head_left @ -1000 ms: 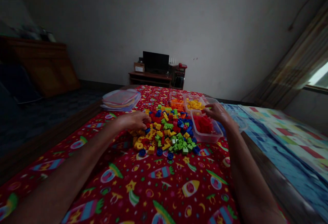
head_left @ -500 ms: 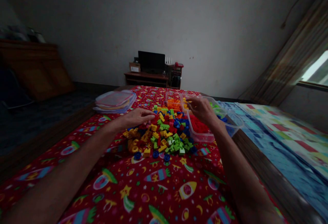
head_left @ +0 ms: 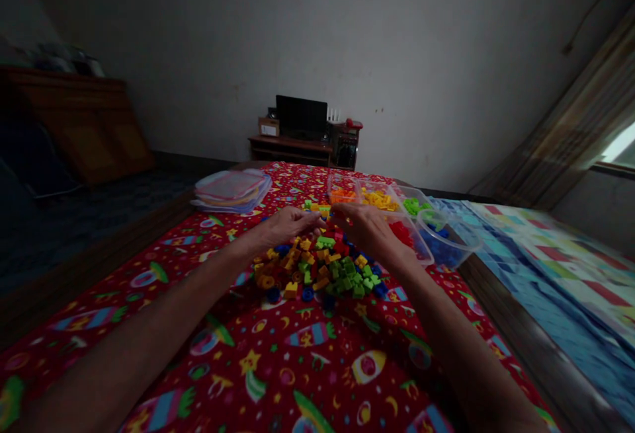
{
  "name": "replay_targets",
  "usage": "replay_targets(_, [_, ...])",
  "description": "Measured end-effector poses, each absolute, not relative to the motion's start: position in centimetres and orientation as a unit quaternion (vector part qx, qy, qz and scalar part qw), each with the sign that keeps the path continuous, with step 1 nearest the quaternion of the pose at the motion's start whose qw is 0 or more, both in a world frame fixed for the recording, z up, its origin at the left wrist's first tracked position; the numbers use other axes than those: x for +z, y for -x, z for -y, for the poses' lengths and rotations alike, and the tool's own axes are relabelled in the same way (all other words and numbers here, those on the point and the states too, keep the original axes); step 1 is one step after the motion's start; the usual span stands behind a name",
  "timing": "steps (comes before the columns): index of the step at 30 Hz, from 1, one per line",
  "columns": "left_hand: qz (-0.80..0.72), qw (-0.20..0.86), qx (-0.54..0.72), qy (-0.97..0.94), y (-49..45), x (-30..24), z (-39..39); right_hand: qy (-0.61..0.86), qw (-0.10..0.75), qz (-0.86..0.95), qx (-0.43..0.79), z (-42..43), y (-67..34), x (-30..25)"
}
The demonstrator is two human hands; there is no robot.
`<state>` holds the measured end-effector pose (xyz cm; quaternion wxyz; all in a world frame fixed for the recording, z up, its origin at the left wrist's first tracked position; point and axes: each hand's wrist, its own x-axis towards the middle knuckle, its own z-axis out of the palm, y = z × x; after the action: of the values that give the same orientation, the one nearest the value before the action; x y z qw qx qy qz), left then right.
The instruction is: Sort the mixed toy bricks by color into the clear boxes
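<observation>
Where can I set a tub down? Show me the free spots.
Free: the rocket-print bedspread in front of the plastic bricks, and the strip between them and the stacked lids. Crowded: the far right, where clear tubs crowd your right hand.

"What stands against the far wall?"

"A low wooden stand (head_left: 290, 149) holding a black monitor (head_left: 301, 117), with a small cardboard box (head_left: 268, 127) to its left and a red telephone (head_left: 353, 123) to its right."

"And the sides of the room?"

"A wooden cabinet (head_left: 79, 129) on the left; a striped curtain (head_left: 570, 116) beside a bright window (head_left: 618, 145) on the right."

"What's underneath?"

"A red bedspread (head_left: 278, 380) printed with rockets and stars, a stack of clear lids (head_left: 231, 190) on it, and a multicoloured quilt (head_left: 560, 274) just beside it."
</observation>
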<state>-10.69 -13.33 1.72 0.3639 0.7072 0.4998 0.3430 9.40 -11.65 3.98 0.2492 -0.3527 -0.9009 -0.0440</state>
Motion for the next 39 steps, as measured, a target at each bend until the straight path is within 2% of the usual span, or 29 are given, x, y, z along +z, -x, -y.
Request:
replay_targets(5, [-0.595, 0.125, 0.313, -0.730, 14.1, 2.1, 12.1, 0.465, 0.241, 0.846, -0.100, 8.6, -13.3, 3.9])
replay_targets(8, [-0.601, 0.050, 0.274, -0.749, 15.5, 1.2, 11.4, 0.536, 0.211, 0.810, -0.114, 6.7, -15.9, 3.3])
replay_targets(11, [-0.571, 0.072, 0.238, -0.782, 15.7, -0.1, 10.8, 0.580, 0.196, 0.786, -0.087, 5.8, -17.5, 2.8])
replay_targets(14, [-0.556, 0.081, 0.215, -0.799, 15.2, -1.3, 10.5, 0.584, 0.240, 0.771, -0.091, 5.7, -17.5, 2.8])
replay_targets(17, [-0.571, 0.042, 0.207, -0.793, 14.7, -1.7, 10.5, 0.549, 0.281, 0.780, -0.105, 6.5, -16.2, 3.2])
replay_targets(31, [-0.530, 0.048, 0.292, -0.795, 14.6, -1.5, 10.4, 0.261, 0.158, 0.951, 0.051, 8.2, -9.5, -1.0])
replay_targets(35, [-0.533, 0.063, 0.305, -0.786, 14.7, -1.7, 10.0, 0.306, 0.189, 0.930, 0.079, 8.6, -10.1, 0.2])
replay_targets(39, [-0.540, 0.065, 0.311, -0.780, 14.3, -1.7, 10.3, 0.368, 0.205, 0.906, 0.032, 9.5, -9.5, 0.4])
